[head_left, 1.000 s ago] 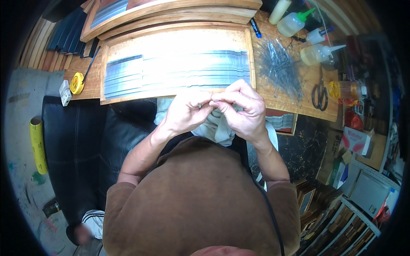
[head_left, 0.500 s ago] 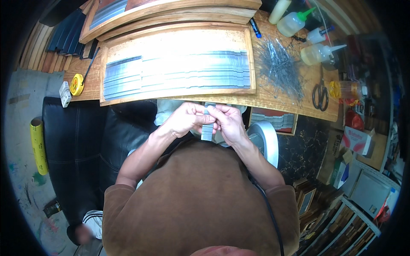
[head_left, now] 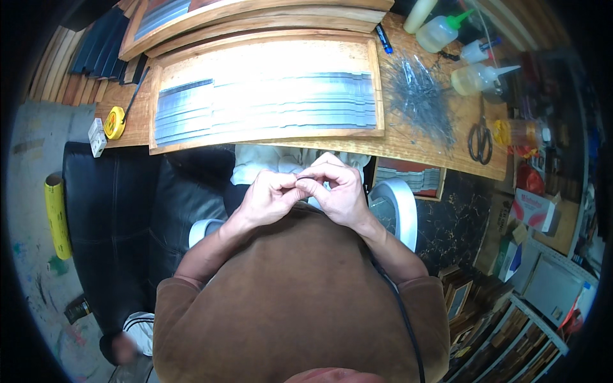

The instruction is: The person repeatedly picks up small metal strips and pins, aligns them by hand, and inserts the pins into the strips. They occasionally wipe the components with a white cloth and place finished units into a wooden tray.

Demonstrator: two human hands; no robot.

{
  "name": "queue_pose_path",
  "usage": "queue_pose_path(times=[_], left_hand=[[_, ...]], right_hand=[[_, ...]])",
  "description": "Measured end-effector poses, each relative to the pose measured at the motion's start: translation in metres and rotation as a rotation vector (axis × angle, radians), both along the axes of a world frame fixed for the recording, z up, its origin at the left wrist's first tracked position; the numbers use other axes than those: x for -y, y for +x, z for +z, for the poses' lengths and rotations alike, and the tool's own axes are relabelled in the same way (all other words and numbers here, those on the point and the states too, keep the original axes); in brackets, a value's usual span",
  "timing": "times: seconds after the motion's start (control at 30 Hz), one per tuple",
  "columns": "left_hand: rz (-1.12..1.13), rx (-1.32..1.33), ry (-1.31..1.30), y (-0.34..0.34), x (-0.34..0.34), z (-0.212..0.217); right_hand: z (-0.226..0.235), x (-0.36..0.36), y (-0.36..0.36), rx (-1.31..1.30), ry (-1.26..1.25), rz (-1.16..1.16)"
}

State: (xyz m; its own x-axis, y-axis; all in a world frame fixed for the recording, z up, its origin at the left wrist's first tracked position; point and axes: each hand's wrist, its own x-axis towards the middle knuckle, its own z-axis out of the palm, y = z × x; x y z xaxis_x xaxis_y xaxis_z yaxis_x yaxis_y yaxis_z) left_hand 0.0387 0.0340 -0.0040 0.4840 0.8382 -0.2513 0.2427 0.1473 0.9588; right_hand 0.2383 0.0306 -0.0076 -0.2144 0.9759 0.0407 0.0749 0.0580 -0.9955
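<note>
Pinching small, thin, dark-edged piece (head_left: pixel 306 178) between fingertips of left hand (head_left: pixel 264 196) and right hand (head_left: pixel 343 193), with thumbs and forefingers of both closed on it, mostly hiding it. Holding it before brown-shirted chest (head_left: pixel 300 274), just short of shallow rectangular wooden tray (head_left: pixel 378 89) lined with flat grey strips (head_left: pixel 294 105). On brown wooden bench (head_left: pixel 421 155), right of tray, with loose heap of thin grey slivers (head_left: pixel 418 96) near black-handled scissors (head_left: pixel 479 142).

Brown short-sleeved shirt (head_left: pixel 300 281); black cable (head_left: pixel 407 314) right side.
</note>
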Motion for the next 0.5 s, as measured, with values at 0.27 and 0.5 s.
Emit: queue_pose_path(times=[0.27,0.5], left_hand=[[0.351,0.096,0.266,0.003,0.023,-0.010],[0.355,0.021,0.421,-0.007,0.033,-0.010]], right_hand=[[-0.001,-0.016,-0.016,-0.020,0.153,0.096],[0.014,-0.021,-0.014,-0.081,0.022,0.262]])
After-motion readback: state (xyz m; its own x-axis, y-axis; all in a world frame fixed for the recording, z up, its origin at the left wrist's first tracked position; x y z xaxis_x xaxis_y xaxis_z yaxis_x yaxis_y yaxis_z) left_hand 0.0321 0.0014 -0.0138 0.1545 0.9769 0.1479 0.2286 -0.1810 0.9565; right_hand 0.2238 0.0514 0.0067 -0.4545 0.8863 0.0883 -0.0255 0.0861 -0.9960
